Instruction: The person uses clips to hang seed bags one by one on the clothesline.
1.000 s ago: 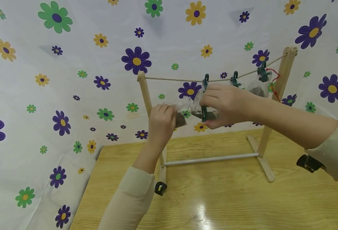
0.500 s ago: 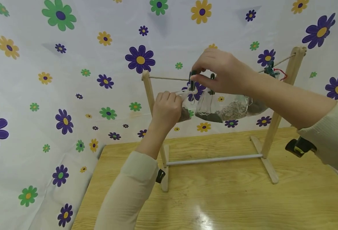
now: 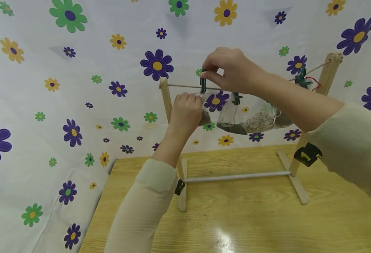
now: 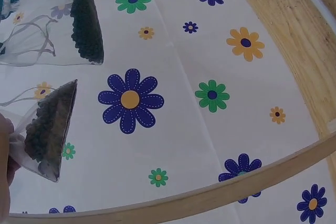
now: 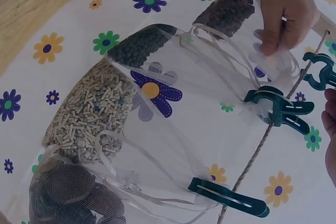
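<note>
My left hand (image 3: 186, 110) grips the gathered top of a sheer drawstring bag (image 3: 205, 117) just under the rope (image 3: 182, 85). Dark pellets fill the bottom of this bag, seen tilted in the left wrist view. Above it, my right hand (image 3: 226, 68) pinches the handles of a dark green clip (image 3: 203, 84) at the rope. The right wrist view shows that clip (image 5: 319, 72) with its jaws spread, close to the rope and apart from the bag's mouth. To the right, a bag of dark green pellets (image 3: 232, 128) hangs from another green clip (image 3: 236, 99).
Further right hang a bag of pale pellets (image 3: 261, 121) and a bag of dark rounded pieces (image 5: 73, 192). The rope spans two wooden posts (image 3: 327, 75), joined low by a white bar (image 3: 239, 176), on a wooden table (image 3: 236, 218). Flowered cloth (image 3: 78, 70) stands behind.
My right hand has moved up and left with the green clip, from in front of the hanging bags to the rope's left part. My left hand has raised its bag towards the rope.
</note>
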Demonstrator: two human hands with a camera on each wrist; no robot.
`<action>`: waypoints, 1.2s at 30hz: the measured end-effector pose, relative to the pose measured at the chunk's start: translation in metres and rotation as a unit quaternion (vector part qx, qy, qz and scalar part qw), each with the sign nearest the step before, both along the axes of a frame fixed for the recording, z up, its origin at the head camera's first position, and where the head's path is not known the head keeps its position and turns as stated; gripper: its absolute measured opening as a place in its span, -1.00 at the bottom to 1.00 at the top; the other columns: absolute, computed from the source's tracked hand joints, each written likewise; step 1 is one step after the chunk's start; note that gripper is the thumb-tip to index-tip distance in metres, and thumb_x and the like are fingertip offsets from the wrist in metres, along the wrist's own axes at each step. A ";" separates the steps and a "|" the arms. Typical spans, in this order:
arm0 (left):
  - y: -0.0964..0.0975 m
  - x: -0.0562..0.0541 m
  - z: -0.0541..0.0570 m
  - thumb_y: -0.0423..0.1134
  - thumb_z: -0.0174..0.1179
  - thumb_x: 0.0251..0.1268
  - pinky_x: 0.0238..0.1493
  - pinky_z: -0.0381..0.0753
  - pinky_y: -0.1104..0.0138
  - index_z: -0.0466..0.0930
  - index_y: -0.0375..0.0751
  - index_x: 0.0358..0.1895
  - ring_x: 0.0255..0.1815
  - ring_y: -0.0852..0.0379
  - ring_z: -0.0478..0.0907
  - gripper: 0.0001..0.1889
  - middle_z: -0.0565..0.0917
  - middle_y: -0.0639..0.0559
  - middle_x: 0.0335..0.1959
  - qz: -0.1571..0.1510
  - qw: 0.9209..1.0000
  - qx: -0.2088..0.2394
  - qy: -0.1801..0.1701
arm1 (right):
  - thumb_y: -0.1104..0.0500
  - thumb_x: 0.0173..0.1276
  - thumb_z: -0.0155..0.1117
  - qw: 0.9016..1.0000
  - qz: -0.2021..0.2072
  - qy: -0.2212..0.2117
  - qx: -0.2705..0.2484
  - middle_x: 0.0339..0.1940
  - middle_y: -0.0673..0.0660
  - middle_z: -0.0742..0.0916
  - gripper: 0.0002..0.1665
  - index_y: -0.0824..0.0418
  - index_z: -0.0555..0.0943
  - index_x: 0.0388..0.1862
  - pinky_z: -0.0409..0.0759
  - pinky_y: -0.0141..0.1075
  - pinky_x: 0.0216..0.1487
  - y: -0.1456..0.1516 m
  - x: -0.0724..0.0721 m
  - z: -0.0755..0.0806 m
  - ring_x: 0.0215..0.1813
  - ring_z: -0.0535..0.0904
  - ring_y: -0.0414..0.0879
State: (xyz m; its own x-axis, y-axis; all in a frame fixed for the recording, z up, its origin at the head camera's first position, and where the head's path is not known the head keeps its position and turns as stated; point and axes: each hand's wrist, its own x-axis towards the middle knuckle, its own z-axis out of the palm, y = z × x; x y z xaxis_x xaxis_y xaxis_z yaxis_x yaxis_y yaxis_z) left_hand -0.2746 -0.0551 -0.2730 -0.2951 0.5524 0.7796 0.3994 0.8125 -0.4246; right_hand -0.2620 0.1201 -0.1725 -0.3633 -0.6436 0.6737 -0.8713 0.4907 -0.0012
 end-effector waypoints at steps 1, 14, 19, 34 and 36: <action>0.001 0.000 0.001 -0.31 0.07 0.37 -0.39 0.51 0.24 0.66 -0.33 -0.44 -0.48 0.01 0.55 -0.75 0.67 -0.10 -0.51 0.002 1.000 -0.003 -0.005 | 0.30 0.33 0.22 1.000 -0.002 -0.006 0.004 -0.39 0.24 0.67 -0.86 0.40 0.63 -0.29 0.52 -0.16 -0.27 0.000 -0.001 -0.001 -0.31 0.53 0.04; -0.001 0.002 0.009 -0.37 0.08 0.30 -0.34 0.55 0.20 0.67 -0.33 -0.44 -0.46 -0.02 0.60 -0.79 0.70 -0.12 -0.49 -0.005 1.000 0.012 -0.022 | 0.31 0.33 0.21 1.000 -0.012 -0.012 0.020 -0.37 0.24 0.67 -0.86 0.41 0.63 -0.29 0.52 -0.15 -0.24 0.004 -0.008 -0.009 -0.29 0.54 0.05; -0.001 0.003 0.010 -0.33 0.11 0.30 -0.35 0.55 0.19 0.66 -0.34 -0.45 -0.46 -0.03 0.61 -0.78 0.70 -0.12 -0.51 -0.011 0.999 0.040 -0.034 | 0.35 0.28 0.25 0.999 0.017 0.002 0.027 -0.35 0.26 0.70 -0.88 0.43 0.64 -0.27 0.55 -0.15 -0.23 0.008 -0.009 -0.011 -0.28 0.56 0.06; 0.004 0.010 0.019 -0.30 0.09 0.33 -0.23 0.56 0.16 0.65 -0.38 -0.37 -0.33 -0.08 0.63 -0.78 0.71 -0.16 -0.40 0.010 0.989 0.081 -0.127 | 0.28 0.29 0.27 0.998 -0.027 -0.040 0.046 -0.31 0.27 0.70 -0.82 0.43 0.63 -0.22 0.57 -0.12 -0.19 0.008 -0.006 -0.011 -0.24 0.58 0.08; 0.003 0.010 0.017 -0.32 0.10 0.32 -0.24 0.56 0.16 0.65 -0.38 -0.38 -0.35 -0.08 0.63 -0.79 0.71 -0.16 -0.42 0.007 0.989 0.079 -0.123 | 0.21 0.30 0.27 0.993 -0.053 -0.088 0.061 -0.24 0.28 0.69 -0.73 0.42 0.60 -0.14 0.57 -0.11 -0.12 0.008 -0.005 -0.010 -0.18 0.58 0.09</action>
